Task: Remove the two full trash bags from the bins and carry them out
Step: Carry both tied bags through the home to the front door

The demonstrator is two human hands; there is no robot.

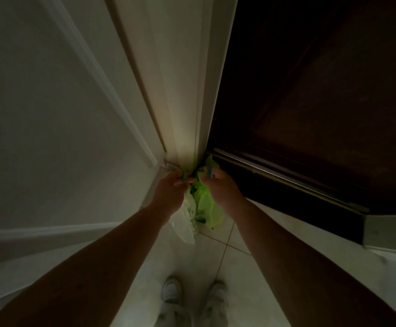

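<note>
Noted at far corner by dark door (310,90): left hand (168,188) fingers curled on pale bag (188,223) neck, right hand (219,188) likewise on green bag (207,206), both hanging long-axis down, just below and between the wrists.

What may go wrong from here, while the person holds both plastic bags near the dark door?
1. The left grip holds the translucent white plastic bag and the right grip the bright green plastic bag, so nothing is free for the dark brown wooden door.
2. The bags hang by thin bunched tops; one may slip or tear and spill on the pale tiled floor.
3. Dim light makes tripping likelier.
</note>
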